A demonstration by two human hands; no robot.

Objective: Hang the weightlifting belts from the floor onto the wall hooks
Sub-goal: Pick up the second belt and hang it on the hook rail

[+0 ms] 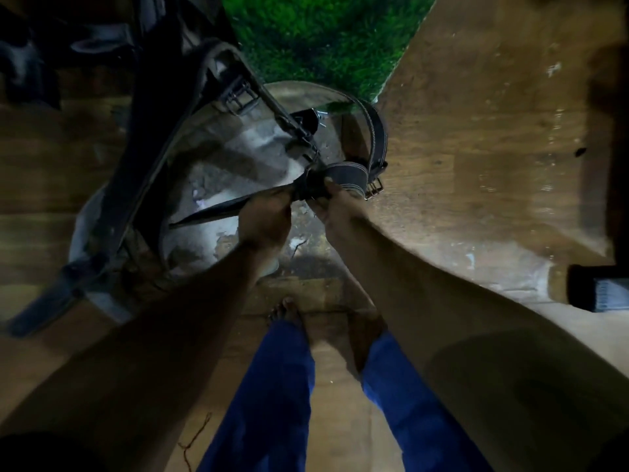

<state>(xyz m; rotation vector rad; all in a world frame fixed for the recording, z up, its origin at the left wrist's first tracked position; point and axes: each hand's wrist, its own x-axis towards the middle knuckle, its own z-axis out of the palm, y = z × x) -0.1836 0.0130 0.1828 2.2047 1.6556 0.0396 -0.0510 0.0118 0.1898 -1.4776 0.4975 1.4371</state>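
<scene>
A dark weightlifting belt [369,131] with pale stitching curls in a loop above a worn patch of floor, its metal buckle [373,188] hanging at the right. My left hand [263,221] grips the belt's narrow strap end, which trails off to the left. My right hand [332,206] pinches the wide stitched part just beside it. Both hands meet at the centre of the view. A second belt [218,68] with a buckle hangs at the upper left. No wall hook is clearly visible.
Dark straps and equipment [112,158] hang along the left side. Green turf [323,35] lies at the top. A wooden wall [493,114] fills the right, with a dark object [599,287] at its base. My bare feet [289,315] stand on wood flooring.
</scene>
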